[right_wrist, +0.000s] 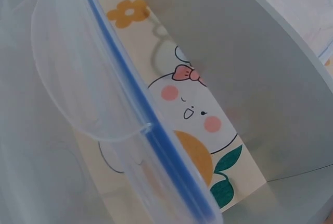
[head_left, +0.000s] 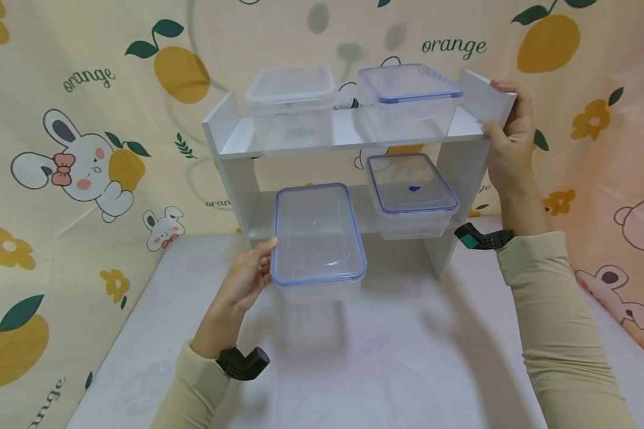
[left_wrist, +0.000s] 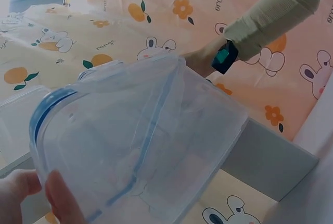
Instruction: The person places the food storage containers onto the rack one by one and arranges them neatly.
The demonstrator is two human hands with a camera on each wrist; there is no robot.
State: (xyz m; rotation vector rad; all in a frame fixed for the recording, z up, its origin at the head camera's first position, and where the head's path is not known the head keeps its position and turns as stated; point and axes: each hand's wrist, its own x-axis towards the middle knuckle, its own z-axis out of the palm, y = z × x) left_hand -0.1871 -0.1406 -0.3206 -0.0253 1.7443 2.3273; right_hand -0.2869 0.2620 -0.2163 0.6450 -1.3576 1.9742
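Observation:
In the head view, my left hand [head_left: 241, 283] grips the left side of a clear plastic food container [head_left: 316, 238] with a blue-edged lid. The container is held out in front of the lower shelf [head_left: 263, 205], above the table, tilted so its lid faces me. The left wrist view shows the thumb and a finger at the container's [left_wrist: 119, 146] edge. My right hand [head_left: 512, 140] holds the upper right side panel [head_left: 485, 98] of the white shelf unit, thumb in front and fingers behind. A second blue-edged container [head_left: 413, 193] sits at the lower shelf's right.
On the top shelf [head_left: 349, 128] stand a white-lidded clear container [head_left: 290, 110] on the left and a blue-edged one [head_left: 410, 107] on the right. The unit rests on a white table [head_left: 397, 357] before a fruit-and-rabbit-print backdrop [head_left: 96, 250].

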